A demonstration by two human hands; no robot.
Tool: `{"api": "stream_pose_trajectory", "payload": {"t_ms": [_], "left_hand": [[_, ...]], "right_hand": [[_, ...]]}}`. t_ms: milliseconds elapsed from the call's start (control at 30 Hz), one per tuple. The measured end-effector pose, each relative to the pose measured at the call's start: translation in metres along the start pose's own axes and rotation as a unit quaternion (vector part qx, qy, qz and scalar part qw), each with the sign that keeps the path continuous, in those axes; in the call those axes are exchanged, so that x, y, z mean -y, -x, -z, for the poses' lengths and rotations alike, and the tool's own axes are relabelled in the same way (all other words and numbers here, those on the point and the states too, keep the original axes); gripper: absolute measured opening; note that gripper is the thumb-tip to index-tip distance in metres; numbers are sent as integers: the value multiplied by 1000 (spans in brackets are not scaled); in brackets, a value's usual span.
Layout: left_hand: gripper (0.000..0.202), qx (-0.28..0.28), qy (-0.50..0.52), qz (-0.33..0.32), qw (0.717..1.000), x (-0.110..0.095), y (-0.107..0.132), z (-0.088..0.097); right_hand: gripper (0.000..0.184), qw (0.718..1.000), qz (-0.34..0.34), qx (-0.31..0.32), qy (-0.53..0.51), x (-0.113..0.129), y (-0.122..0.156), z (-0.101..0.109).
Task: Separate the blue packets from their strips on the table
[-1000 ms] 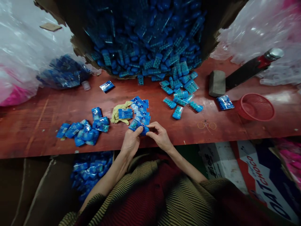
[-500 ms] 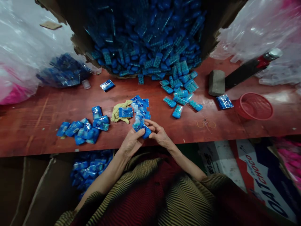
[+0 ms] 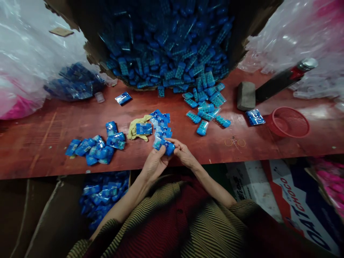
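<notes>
Between both hands, over the front edge of the red table (image 3: pixel 150 157), is a blue packet (image 3: pixel 168 147). My left hand (image 3: pixel 155 162) pinches it from the left with the thumb on top. My right hand (image 3: pixel 184 153) has its fingers on the packet's right end. Just beyond lie several flat blue sachets (image 3: pixel 160 120) in an overlapping row, partly hidden by the hands. A pale yellow glove (image 3: pixel 133 130) with one blue sachet (image 3: pixel 144 128) on it rests left of the row. Further left sits a pile of filled blue packets (image 3: pixel 98 148).
A torn carton (image 3: pixel 92 57) at the back holds many small clear-and-blue containers (image 3: pixel 180 68); several more (image 3: pixel 206 107) spill onto the table. At right are a grey block (image 3: pixel 246 96), a dark bottle (image 3: pixel 285 80) and a red basket (image 3: pixel 288 122). Blue packets (image 3: pixel 104 195) fill a space below the table.
The packet in my hands has shifted slightly right and tilted closer to level. My fingers have moved a little along with it. The view has also shifted slightly.
</notes>
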State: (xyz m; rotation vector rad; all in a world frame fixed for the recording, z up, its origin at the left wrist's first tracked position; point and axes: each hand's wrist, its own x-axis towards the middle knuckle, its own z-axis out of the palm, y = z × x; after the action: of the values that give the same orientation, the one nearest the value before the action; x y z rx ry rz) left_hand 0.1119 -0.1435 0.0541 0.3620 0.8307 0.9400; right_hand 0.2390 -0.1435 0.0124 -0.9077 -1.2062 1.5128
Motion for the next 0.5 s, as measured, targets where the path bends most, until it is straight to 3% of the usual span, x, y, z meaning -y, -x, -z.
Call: {"api": "stream_pose_trajectory", "payload": {"t_ms": [67,133,200,267,333,400,433,467,500], "left_hand": [[32,-18,-42,-15,999,-5,1,7],[29,-76,-121,-67,987,-16,3,23],[28,-168,-222,-148,949,-32,8,48],[32,-254,-340,-224,877,-53,14,77],[49,-362,-412,-302,780,-73,21,100],[62,-440,-468,-365,674,-85,26,112],[62,-457,-488,-388,635,-87,26,112],[59,-457,-501,-404,614,-85,25,110],[52,-441,-509,-411,614,-81,23,105]], "right_hand": [[56,998,-19,20,54,-4,-3,2],[48,989,-31,11,143,-6,-5,2],[39,974,-22,-6,226,-7,-6,2],[33,954,-5,-15,298,-6,-7,2],[29,932,12,-19,361,-3,-13,0],[27,910,30,-23,413,1,-25,-5],[27,898,40,-23,437,3,-35,-9],[27,886,49,-22,461,5,-46,-14],[29,872,56,-19,486,5,-59,-19]]}}
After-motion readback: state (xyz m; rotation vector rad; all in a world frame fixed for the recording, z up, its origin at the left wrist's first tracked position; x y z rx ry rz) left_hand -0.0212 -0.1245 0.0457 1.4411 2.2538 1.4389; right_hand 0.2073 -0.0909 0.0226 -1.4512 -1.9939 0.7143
